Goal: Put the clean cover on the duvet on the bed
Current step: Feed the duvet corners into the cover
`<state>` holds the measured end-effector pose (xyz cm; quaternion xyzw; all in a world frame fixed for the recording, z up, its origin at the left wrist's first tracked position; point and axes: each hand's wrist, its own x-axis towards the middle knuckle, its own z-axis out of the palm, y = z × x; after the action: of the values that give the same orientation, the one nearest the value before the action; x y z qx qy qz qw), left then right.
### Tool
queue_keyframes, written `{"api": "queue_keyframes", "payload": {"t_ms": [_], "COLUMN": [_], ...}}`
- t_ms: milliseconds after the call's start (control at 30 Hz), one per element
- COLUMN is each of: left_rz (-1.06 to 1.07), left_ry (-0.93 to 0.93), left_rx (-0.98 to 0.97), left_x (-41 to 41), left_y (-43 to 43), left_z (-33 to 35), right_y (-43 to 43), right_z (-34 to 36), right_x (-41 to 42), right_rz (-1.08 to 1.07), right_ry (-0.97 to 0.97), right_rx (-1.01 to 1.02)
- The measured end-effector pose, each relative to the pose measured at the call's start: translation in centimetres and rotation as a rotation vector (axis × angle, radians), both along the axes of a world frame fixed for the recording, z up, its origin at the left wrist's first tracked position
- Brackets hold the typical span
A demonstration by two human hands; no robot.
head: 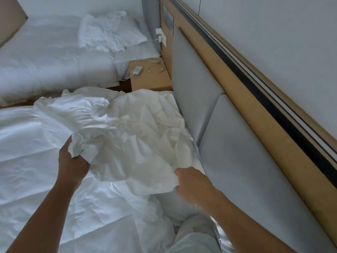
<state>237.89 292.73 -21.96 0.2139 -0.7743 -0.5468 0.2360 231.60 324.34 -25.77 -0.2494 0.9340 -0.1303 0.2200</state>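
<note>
**Both hands gripping the bedding at the head of the near bed**

The person is kneeling on the near bed, one knee in pale trousers showing at the bottom centre of the frame. A cream-toned duvet is lying crumpled in the middle of the frame, reaching up to the padded headboard on the right. A cooler white cover is spreading flat across the lower left, marked with fold creases, and is bunching into ruffles along the duvet's upper left edge.

The left hand, at centre left, is closing its fingers round a wad of white fabric where cover and duvet are meeting; whether it is holding both layers cannot be told. The right hand, at lower centre right, is pinching the near edge of the cream duvet between curled fingers and thumb, lifting it slightly off the bed.

In the upper left a second bed is standing with rumpled white linen and pillows at its head. Between the two beds a wooden nightstand is carrying a small white device and thin cables, and white chargers are sitting plugged into the wall panel above it.
</note>
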Motion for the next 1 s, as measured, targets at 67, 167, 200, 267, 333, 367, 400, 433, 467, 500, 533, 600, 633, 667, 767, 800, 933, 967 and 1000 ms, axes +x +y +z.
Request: {"api": "queue_keyframes", "payload": {"t_ms": [67,167,200,267,333,367,400,433,467,500,533,600,633,667,767,800,933,967,1000], "left_rz": [0.015,-0.065,-0.114,-0.239,-0.386,-0.448,-0.502,-0.548,-0.594,-0.630,-0.653,-0.655,-0.662,-0.671,-0.656,-0.658,-0.705,-0.713,-0.725], "left_ry": [0.007,0.000,-0.015,-0.070,-0.141,-0.181,-0.218,-0.257,-0.285,-0.303,-0.309,-0.296,-0.293,-0.306,-0.352,-0.367,-0.440,-0.456,-0.469], "left_rx": [0.025,0.043,0.039,0.029,0.047,0.054,0.061,0.064,0.060,0.066,0.096,0.190,0.223,0.229,0.233,0.243,0.196,0.216,0.258], "left_x": [0.1,0.4,0.6,0.8,0.7,0.6,0.5,0.3,0.1,0.0,-0.2,-0.1,-0.1,0.2,1.2,1.4,1.2,1.1,1.2], "left_y": [0.3,0.4,0.3,0.2,0.5,0.7,1.0,1.3,1.4,1.5,1.6,1.3,1.1,0.7,0.0,-0.1,0.3,0.4,0.4], "left_z": [0.2,0.6,0.6,0.8,1.3,1.6,2.0,2.3,2.6,2.9,3.2,3.8,4.0,4.1,4.0,4.0,4.0,3.9,3.8], "right_y": [-0.7,-0.5,-0.4,-1.1,-3.3,-4.8,-6.6,-8.6,-10.6,-12.6,-14.3,-16.7,-17.1,-17.4,-17.5,-17.4,-16.7,-16.5,-16.2], "right_z": [1.2,2.2,2.5,3.8,6.2,7.5,8.7,10.0,11.1,11.9,12.2,11.6,10.6,9.7,8.0,7.9,8.2,8.4,8.5], "right_x": [0.7,0.7,0.2,-1.2,-2.8,-3.6,-4.5,-5.3,-6.0,-6.4,-6.5,-6.6,-6.8,-6.9,-7.5,-7.8,-8.7,-9.0,-9.2], "right_rz": [0.122,0.351,0.384,0.336,0.167,0.099,0.079,0.111,0.179,0.248,0.291,0.313,0.307,0.301,0.307,0.317,0.403,0.391,0.374], "right_ry": [-0.182,-0.368,-0.393,-0.358,-0.239,-0.174,-0.140,-0.137,-0.168,-0.237,-0.354,-0.657,-0.767,-0.823,-0.895,-0.928,-0.966,-0.958,-0.941], "right_rx": [0.090,0.436,0.480,0.273,-0.142,-0.356,-0.531,-0.653,-0.714,-0.721,-0.677,-0.516,-0.445,-0.387,-0.239,-0.193,-0.043,-0.035,-0.034]}}
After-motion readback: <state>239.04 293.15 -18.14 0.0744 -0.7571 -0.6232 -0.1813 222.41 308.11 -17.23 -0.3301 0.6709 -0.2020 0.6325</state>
